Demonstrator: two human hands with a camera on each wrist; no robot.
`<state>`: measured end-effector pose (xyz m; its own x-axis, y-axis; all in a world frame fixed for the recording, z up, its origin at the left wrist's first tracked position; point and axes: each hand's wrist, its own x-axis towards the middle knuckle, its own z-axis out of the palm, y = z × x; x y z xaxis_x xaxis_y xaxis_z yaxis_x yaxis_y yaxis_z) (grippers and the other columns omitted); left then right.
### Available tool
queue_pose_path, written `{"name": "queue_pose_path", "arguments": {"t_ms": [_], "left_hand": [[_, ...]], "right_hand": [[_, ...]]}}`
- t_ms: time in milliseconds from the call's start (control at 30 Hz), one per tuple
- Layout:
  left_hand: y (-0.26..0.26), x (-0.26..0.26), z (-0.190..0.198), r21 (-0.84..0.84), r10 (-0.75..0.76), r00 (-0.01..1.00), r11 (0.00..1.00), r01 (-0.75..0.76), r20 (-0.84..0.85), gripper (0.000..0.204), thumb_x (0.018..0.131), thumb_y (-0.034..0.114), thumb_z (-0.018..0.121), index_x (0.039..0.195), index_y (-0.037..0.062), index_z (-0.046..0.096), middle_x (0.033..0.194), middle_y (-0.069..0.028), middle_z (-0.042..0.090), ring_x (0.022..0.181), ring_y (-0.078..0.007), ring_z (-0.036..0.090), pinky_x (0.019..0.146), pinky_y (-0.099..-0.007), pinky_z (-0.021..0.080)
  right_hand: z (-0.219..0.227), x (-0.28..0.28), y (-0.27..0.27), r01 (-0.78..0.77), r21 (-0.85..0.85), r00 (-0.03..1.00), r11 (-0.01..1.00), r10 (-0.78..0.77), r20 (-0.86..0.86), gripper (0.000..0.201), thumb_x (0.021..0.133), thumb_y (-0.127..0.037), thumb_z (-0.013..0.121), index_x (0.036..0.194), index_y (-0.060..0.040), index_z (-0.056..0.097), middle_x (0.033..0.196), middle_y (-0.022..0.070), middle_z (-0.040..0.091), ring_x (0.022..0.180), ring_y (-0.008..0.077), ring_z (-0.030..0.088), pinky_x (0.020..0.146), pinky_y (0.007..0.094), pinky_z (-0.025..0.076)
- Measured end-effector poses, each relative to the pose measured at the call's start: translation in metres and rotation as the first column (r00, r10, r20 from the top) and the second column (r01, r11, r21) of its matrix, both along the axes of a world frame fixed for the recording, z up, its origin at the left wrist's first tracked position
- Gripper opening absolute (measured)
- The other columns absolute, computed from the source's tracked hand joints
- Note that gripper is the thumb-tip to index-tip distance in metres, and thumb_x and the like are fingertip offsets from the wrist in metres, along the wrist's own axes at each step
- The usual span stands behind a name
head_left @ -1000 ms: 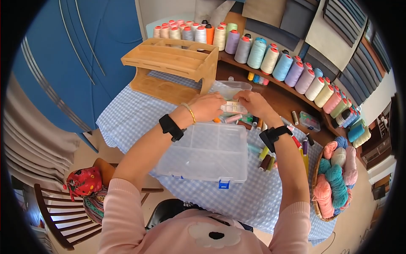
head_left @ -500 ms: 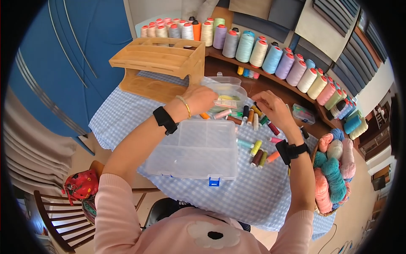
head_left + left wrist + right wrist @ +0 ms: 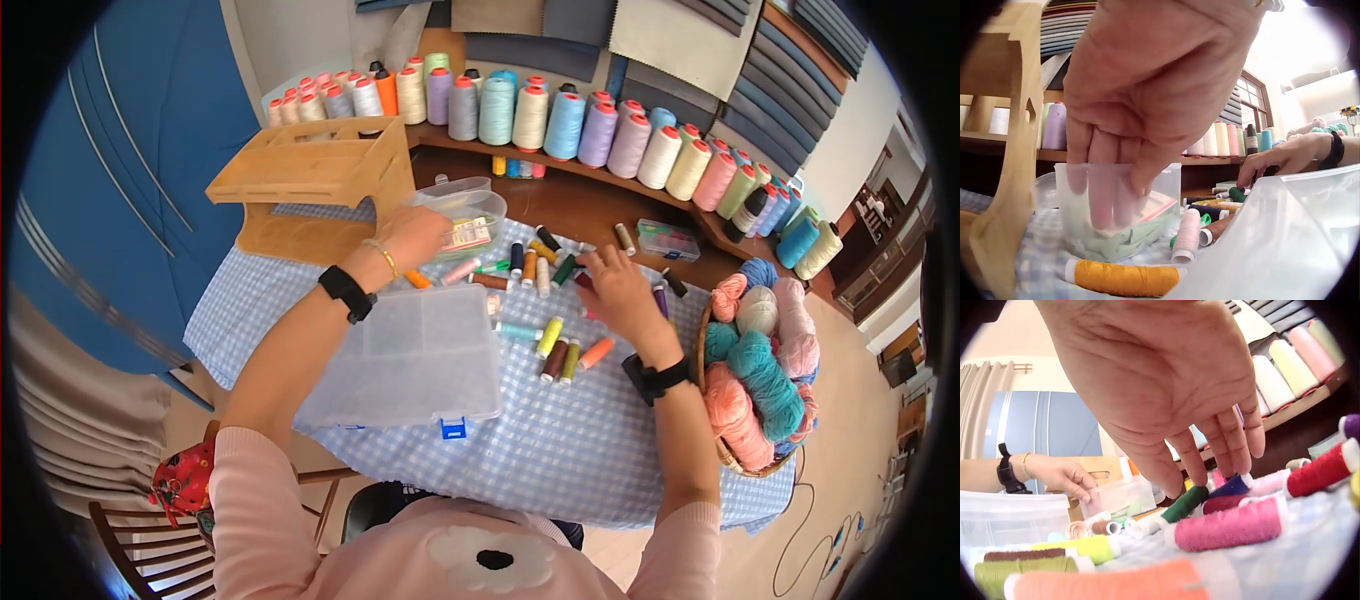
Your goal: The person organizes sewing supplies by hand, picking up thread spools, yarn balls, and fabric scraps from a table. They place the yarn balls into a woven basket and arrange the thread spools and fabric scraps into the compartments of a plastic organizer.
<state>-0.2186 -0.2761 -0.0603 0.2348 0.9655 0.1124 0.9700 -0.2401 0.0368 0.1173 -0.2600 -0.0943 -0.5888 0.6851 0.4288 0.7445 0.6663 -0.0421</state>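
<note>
My left hand (image 3: 412,235) is at a small clear plastic container (image 3: 1069,212), fingers reaching down inside the near wall and thumb at its rim. Pale green strips (image 3: 1122,237) and a printed card (image 3: 470,233) lie in it. Over the scattered thread spools, my right hand (image 3: 628,300) points down with fingers loosely extended. Its fingertips are right at a dark blue spool (image 3: 1237,487), beside a dark green spool (image 3: 1186,504) and a magenta spool (image 3: 1229,525). Nearer me lies a large clear compartment box (image 3: 400,350) with blue latches.
A wooden rack (image 3: 300,170) stands at the back left. Tall thread cones (image 3: 565,125) line the curved shelf behind. At the right edge sits a basket of yarn (image 3: 765,365). A small clear case (image 3: 668,240) lies near the back; an orange spool (image 3: 1125,278) lies by the container.
My right hand has left the small container and moved right, down to the spools. The left hand has stayed at the container. The head view has turned right.
</note>
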Motion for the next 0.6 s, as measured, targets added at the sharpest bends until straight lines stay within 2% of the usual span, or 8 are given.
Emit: {"name": "queue_pose_path", "arguments": {"t_ms": [33,67,267,367,433,467,500,600], "left_hand": [[0.001,-0.001,0.0,0.013,0.008,1.0,1.0,-0.009,0.021,0.018,0.091,0.024,0.06,0.09,0.0084,0.07,0.086,-0.0157,0.068,0.086,-0.0371,0.065,0.075,-0.0488,0.049],[0.002,-0.002,-0.001,0.019,0.002,1.0,1.0,-0.002,0.023,0.018,0.091,0.024,0.06,0.09,0.0084,0.07,0.086,-0.0157,0.068,0.086,-0.0371,0.065,0.075,-0.0488,0.049],[0.005,0.002,-0.001,-0.015,0.057,0.998,0.998,-0.056,0.017,0.016,0.088,0.022,0.063,0.088,0.0083,0.07,0.087,-0.0144,0.069,0.088,-0.0361,0.066,0.075,-0.0488,0.05],[0.0,0.001,0.005,-0.05,0.072,0.997,0.996,-0.07,0.041,0.019,0.091,0.024,0.061,0.098,0.0086,0.069,0.095,-0.0133,0.068,0.095,-0.0342,0.064,0.08,-0.0461,0.049],[-0.009,0.006,0.006,0.207,-0.101,0.982,0.976,0.067,0.16,0.021,0.091,0.022,0.062,0.107,0.0098,0.068,0.105,-0.0108,0.067,0.103,-0.0321,0.062,0.086,-0.0441,0.049],[-0.015,0.011,0.012,0.205,-0.088,0.984,0.977,0.055,0.153,0.021,0.091,0.022,0.062,0.107,0.0098,0.068,0.105,-0.0108,0.067,0.103,-0.0321,0.062,0.086,-0.0441,0.049],[-0.021,0.016,0.019,0.193,-0.147,0.974,0.975,0.113,0.173,0.022,0.092,0.022,0.063,0.109,0.0101,0.068,0.109,-0.0102,0.066,0.105,-0.0323,0.061,0.088,-0.0436,0.049],[-0.042,0.023,0.023,0.127,-0.249,0.949,0.965,0.228,0.191,0.024,0.093,0.021,0.063,0.115,0.0108,0.066,0.114,-0.0101,0.066,0.107,-0.033,0.061,0.091,-0.0433,0.049]], "right_hand": [[0.002,-0.001,-0.006,0.015,-0.039,1.0,0.999,-0.014,0.011,0.04,0.079,-0.018,0.072,0.115,-0.0065,0.061,0.112,0.0118,0.059,0.111,0.0313,0.057,0.089,0.0435,0.05],[0.0,-0.001,-0.01,0.0,0.011,1.0,1.0,0.0,0.0,0.042,0.08,-0.018,0.072,0.119,-0.0069,0.06,0.114,0.0122,0.059,0.11,0.0316,0.057,0.091,0.043,0.049],[0.001,0.004,-0.016,0.002,-0.138,1.0,0.99,-0.004,-0.013,0.044,0.08,-0.02,0.073,0.12,-0.0063,0.059,0.116,0.0133,0.059,0.112,0.0328,0.059,0.092,0.0449,0.049],[0.008,0.005,-0.016,0.004,-0.198,0.999,0.98,-0.013,-0.048,0.042,0.081,-0.019,0.073,0.119,-0.0057,0.06,0.114,0.0141,0.06,0.111,0.034,0.06,0.094,0.0455,0.048],[0.009,0.002,-0.019,-0.024,-0.165,0.998,0.986,0.015,-0.058,0.042,0.081,-0.018,0.073,0.119,-0.0053,0.06,0.114,0.0143,0.06,0.111,0.0342,0.059,0.094,0.0453,0.048],[0.008,0.001,-0.021,-0.029,-0.133,0.998,0.991,0.022,-0.056,0.042,0.081,-0.017,0.073,0.119,-0.005,0.06,0.115,0.0146,0.06,0.111,0.0344,0.059,0.094,0.0451,0.048],[0.003,0.0,-0.02,-0.085,-0.065,0.993,0.994,0.08,-0.083,0.045,0.08,-0.014,0.075,0.12,-0.0047,0.059,0.116,0.0143,0.058,0.112,0.0341,0.058,0.095,0.0446,0.048],[0.012,-0.005,-0.03,-0.165,-0.068,0.986,0.984,0.162,-0.044,0.047,0.078,-0.013,0.076,0.122,-0.0046,0.059,0.119,0.0136,0.057,0.113,0.0332,0.057,0.097,0.0446,0.046]]}}
